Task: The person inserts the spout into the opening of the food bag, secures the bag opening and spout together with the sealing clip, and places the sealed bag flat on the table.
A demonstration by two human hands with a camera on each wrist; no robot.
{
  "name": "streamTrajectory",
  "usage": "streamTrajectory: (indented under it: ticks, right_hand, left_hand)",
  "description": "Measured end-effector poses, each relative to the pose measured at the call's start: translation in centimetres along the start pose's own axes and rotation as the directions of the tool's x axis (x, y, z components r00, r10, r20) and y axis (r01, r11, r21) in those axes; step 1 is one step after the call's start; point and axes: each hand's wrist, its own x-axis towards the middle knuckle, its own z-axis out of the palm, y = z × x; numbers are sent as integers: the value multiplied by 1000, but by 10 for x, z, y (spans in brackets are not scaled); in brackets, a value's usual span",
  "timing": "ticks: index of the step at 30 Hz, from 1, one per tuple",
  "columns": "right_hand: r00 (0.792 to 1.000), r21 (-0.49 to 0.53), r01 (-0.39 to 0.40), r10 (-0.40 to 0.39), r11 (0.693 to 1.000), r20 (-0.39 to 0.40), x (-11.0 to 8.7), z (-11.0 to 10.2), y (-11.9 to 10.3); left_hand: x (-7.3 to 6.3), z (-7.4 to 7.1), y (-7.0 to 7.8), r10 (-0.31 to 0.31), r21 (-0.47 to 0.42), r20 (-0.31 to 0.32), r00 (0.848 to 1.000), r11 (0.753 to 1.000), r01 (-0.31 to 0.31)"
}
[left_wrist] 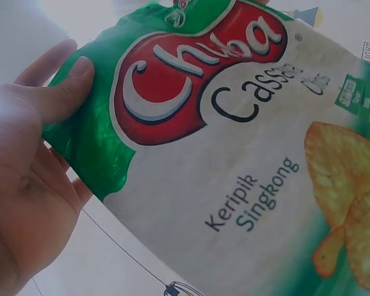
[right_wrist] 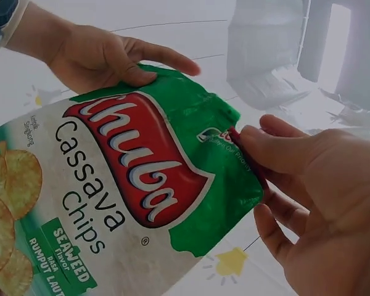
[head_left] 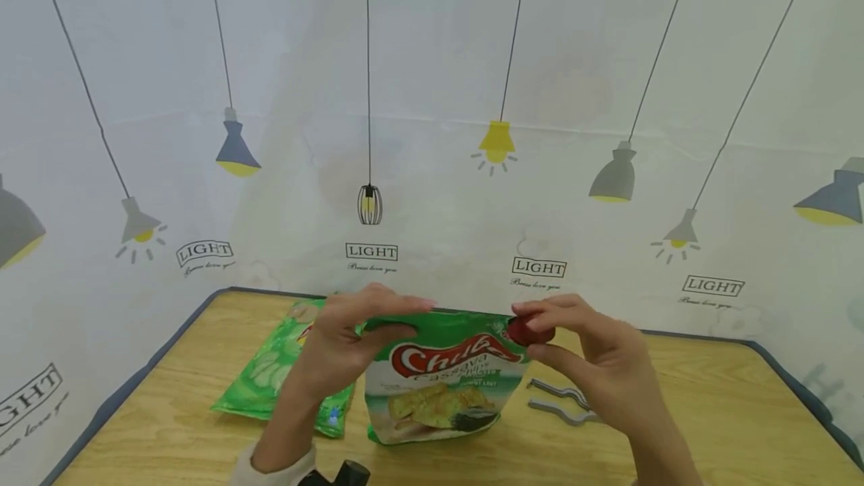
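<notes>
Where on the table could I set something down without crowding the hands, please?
The widest bare patch is between the right hand and right edge of the table; a smaller one lies left of the green bag. Crowded: mid-table, around the Chuba bag and metal prongs.

Pale, creased wall covering [head_left: 432, 43] rises behind and beside a wood-grained tabletop [head_left: 715, 411] edged by a dark border [head_left: 813, 402]. Printed pendant lamps [head_left: 498, 142] in grey, blue and yellow hang from thin dark lines; framed labels [head_left: 371, 252] below read "LIGHT". Right wrist view: a bright upright light strip [right_wrist: 336, 55]. Left wrist view: white glare [left_wrist: 68, 13] at upper left.
</notes>
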Motion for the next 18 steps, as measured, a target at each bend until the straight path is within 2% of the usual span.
streamTrajectory:
  ticks: [4, 7, 10, 12, 14, 16, 17, 18]
  right_hand:
    - [998, 5, -59, 59, 998, -37, -4, -3, 3]
    - [996, 10, -90, 90, 996, -18, -6, -4, 3]
    - [994, 57, -110, 110, 992, -3, -8, -5, 5]
    - [994, 69, -108, 109, 992, -10, -9, -5, 8]
    - [995, 72, -99, 100, 992, -14, -9, -5, 10]
    - [996, 66, -88, 89, 994, -17, -9, -5, 13]
    - [996, 59, -85, 87, 995, -19, -9, -4, 14]
    - [996, 54, -82, 83, 995, -21, -9, -4, 15]
  left_hand:
    - [0, -2, 0, -8, 4, -8, 1000, 1000, 8]
    - [-1, -3, 0, -14, 0, -8, 1000, 1000, 14]
    - [-1, -4, 0, -24, 4, -10, 1000, 1000, 24]
    - [-1, -5, 0, -31, 29, -15, 999, 999, 32]
    - [-1, -5, 1, -57, 97, -32, 998, 993, 60]
    - [1, -4, 5, -72, 243, -70, 995, 966, 87]
    - [3, -2, 8, -74, 331, -91, 993, 938, 100]
    - [5, 1, 11, -73, 421, -111, 991, 900, 114]
